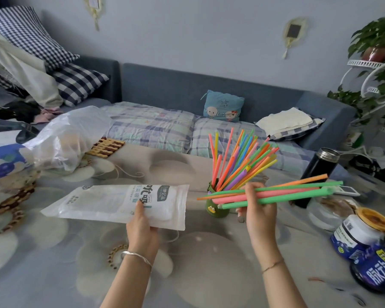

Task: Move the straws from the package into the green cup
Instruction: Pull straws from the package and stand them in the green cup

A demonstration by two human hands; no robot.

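Observation:
My left hand (142, 221) grips the near edge of the white straw package (120, 203), which is held flat just above the table and looks flat and see-through. My right hand (259, 207) is shut on a bundle of several straws (293, 191), green, pink and orange, held nearly level and pointing right. The bundle's left ends lie in front of the green cup (216, 207), a small dark-green cup with a cartoon face. Many coloured straws (240, 158) stand in the cup, fanning up and to the right.
A black thermos (318, 172) stands right of the cup. Jars (360, 236) and a dark tub (376, 272) crowd the right front corner. A crumpled clear plastic bag (71, 138) and a woven mat (107, 145) lie at the back left. A sofa runs behind the table.

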